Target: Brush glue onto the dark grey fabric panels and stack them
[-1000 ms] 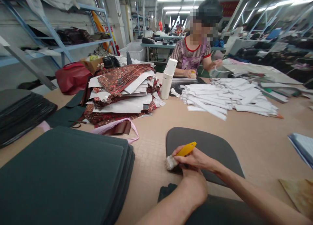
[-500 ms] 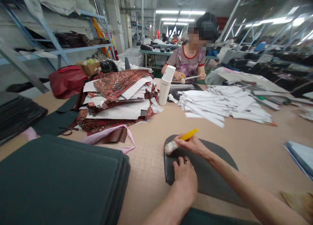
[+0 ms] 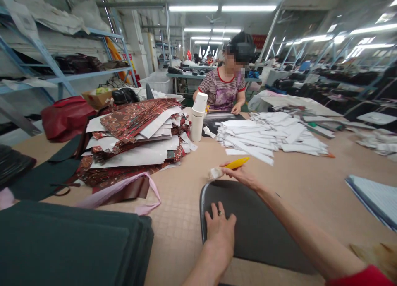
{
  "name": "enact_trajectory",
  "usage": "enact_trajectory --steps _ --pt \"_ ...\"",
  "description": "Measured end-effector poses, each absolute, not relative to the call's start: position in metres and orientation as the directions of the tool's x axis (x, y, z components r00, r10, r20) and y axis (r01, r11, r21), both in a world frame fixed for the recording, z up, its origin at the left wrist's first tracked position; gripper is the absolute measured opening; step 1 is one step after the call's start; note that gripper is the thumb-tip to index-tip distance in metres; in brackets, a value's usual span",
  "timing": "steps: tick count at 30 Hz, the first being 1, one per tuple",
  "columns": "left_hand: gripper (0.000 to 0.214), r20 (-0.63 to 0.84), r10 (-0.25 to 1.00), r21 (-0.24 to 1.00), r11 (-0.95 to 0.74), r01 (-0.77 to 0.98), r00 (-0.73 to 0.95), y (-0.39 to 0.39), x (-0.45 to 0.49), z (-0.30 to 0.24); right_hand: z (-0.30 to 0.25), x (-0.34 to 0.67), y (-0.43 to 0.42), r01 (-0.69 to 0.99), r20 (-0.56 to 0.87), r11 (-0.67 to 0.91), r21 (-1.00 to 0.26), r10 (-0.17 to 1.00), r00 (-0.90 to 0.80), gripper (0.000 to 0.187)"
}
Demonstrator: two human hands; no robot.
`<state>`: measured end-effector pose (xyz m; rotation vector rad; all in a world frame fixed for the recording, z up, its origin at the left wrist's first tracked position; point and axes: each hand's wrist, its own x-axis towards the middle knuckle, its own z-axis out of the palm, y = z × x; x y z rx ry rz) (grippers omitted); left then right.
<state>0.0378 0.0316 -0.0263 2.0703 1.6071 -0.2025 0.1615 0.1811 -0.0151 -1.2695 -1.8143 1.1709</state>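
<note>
A dark grey, round-cornered panel (image 3: 263, 228) lies on the table before me, with a wet-looking pale line along its left edge. My left hand (image 3: 218, 228) rests on the panel near that edge, fingers spread and a ring on one of them. My right hand (image 3: 240, 174) grips a brush (image 3: 236, 163) by its yellow handle. The brush's whitish bristles point left, at the panel's far left corner; whether they touch it I cannot tell.
Dark green panels (image 3: 62, 244) are stacked at the near left, behind them a pile of patterned pieces (image 3: 136, 133). White cups (image 3: 197, 120) stand beside white strips (image 3: 276, 133). A co-worker (image 3: 226, 83) sits opposite. A notepad (image 3: 375, 199) lies at right.
The brush has moved along the panel's left edge to its far corner. My left hand's fingers have spread wider on the panel. The camera view has shifted.
</note>
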Motion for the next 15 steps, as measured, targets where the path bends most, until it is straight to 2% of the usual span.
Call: enact_trajectory --steps 3,7,15 --pt "0.062 -0.420 0.865 0.273 -0.170 0.947 0.276 0.034 0.041 -0.032 -0.016 0.166 0.186 0.365 -0.013 0.166 -0.916 0.897 -0.441 0.033" --pt "0.065 -0.434 0.858 0.260 -0.171 0.950 0.274 0.036 0.043 -0.035 -0.024 0.197 0.195 0.376 -0.027 0.173 -0.910 0.881 -0.472 0.028" --pt "0.072 -0.472 0.849 0.221 -0.149 0.964 0.240 0.039 0.046 -0.021 -0.019 0.291 0.187 0.474 -0.097 0.128 -0.871 0.901 -0.422 0.038"
